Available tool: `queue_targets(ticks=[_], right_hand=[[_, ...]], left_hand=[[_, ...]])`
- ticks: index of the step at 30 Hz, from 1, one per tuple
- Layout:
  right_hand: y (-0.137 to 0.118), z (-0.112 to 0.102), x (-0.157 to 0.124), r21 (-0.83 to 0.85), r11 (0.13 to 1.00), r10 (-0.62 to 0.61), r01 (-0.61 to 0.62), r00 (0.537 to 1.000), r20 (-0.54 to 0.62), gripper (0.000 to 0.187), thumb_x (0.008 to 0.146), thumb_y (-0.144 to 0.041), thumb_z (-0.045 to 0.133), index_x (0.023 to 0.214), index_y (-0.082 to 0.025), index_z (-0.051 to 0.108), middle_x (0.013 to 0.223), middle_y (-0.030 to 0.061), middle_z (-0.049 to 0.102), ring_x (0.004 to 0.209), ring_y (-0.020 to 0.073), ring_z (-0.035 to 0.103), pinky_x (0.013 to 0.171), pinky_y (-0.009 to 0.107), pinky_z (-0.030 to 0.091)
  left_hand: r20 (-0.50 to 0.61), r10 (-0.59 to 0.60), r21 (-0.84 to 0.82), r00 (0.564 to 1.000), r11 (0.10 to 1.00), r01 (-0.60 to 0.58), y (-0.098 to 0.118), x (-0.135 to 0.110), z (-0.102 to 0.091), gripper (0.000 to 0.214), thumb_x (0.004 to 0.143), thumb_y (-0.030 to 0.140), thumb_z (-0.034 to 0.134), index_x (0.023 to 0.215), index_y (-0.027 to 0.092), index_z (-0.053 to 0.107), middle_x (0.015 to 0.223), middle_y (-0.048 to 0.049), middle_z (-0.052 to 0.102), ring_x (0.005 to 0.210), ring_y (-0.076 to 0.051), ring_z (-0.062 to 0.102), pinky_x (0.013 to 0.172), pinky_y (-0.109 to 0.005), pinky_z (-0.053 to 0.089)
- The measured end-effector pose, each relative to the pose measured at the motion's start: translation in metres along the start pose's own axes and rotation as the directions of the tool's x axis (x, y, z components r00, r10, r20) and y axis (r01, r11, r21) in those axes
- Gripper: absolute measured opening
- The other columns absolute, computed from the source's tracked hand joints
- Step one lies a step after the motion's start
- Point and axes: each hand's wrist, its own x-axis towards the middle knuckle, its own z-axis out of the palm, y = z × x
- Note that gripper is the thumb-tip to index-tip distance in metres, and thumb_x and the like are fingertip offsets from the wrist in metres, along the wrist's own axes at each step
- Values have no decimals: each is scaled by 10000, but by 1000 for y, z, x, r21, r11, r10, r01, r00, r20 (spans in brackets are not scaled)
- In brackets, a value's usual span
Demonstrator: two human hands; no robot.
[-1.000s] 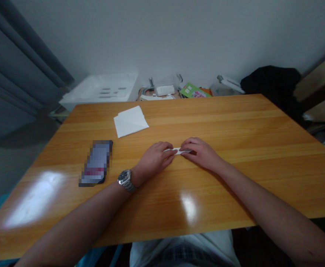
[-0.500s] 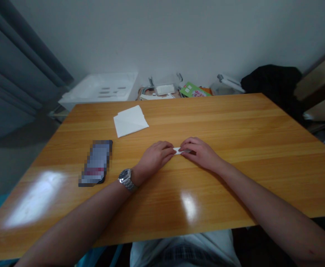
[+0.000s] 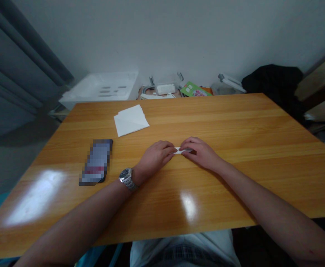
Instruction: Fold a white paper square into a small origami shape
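Observation:
Both my hands rest together at the middle of a wooden table point(image 3: 235, 122). Between them lies a small folded white paper piece point(image 3: 178, 150), mostly hidden by the fingers. My left hand point(image 3: 154, 157), with a silver watch point(image 3: 126, 177) on its wrist, has its fingers curled and pressed on the paper's left end. My right hand point(image 3: 200, 152) pinches and presses the paper's right end against the tabletop.
A folded white paper sheet point(image 3: 130, 120) lies toward the back left of the table. A phone point(image 3: 97, 161) lies left of my left hand. Behind the table stand a white tray point(image 3: 101, 89), clutter with a green booklet point(image 3: 193, 90), and dark cloth point(image 3: 273, 81).
My left fingers slid a little to the right along the paper strip, covering more of it. Otherwise both hands stay in place.

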Motion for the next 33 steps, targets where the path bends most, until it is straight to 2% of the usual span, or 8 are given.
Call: queue_targets(ticks=[4,10,15,19,23,27,33], right_hand=[[-2,0,1,9,1000,13,-13,1000,5,112,943,-199,661,1026,-231,730,1051,68,673,1011,219,621,915,388,500],[-5,-1,2,-5,1000,-2,2,1000,8,105,942,-181,655,1015,-216,722,1045,74,678,1003,221,623,911,392,503],[-7,0,2,-48,999,-17,17,1000,0,87,950,-191,649,995,-207,723,1046,84,684,998,226,628,899,400,511],[-10,-1,0,-110,993,-52,52,999,1,105,969,-215,627,955,-211,731,1063,90,693,997,227,636,883,402,523],[-21,-7,-5,-248,963,-84,101,993,77,163,981,-250,610,1066,-216,745,1143,107,694,1049,248,636,923,423,528],[-34,-11,-10,-400,906,-73,141,981,180,270,1007,-284,558,1198,-176,716,1244,149,673,1141,294,617,982,471,524],[-38,-14,-12,-434,892,-22,129,970,244,312,1014,-283,535,1263,-167,684,1320,164,650,1216,312,598,1013,502,524]], left_hand=[[-5,0,-8,1000,1000,0,1,0,0,235,1029,291,534,1115,189,728,1189,-96,692,1089,-231,636,965,-390,537],[46,7,-5,999,1000,-7,4,0,-3,260,1045,285,498,1131,197,727,1225,-77,688,1106,-216,646,981,-360,543],[75,29,78,997,996,-35,3,-2,-6,266,1047,304,498,1195,227,704,1258,-68,681,1118,-213,654,946,-337,559],[117,60,135,991,988,-76,6,-4,-9,294,1056,307,472,1242,205,676,1271,-84,674,1110,-221,661,917,-346,576],[127,76,183,989,978,-99,11,-6,-12,326,1054,314,473,1294,170,641,1272,-113,671,1098,-232,665,914,-366,585],[153,89,232,984,965,-123,16,-8,-13,348,1042,274,488,1341,141,603,1309,-128,655,1118,-236,661,948,-375,580],[136,108,271,985,952,-142,17,-12,-9,368,1060,267,439,1369,124,578,1345,-133,648,1166,-229,663,993,-368,568]])
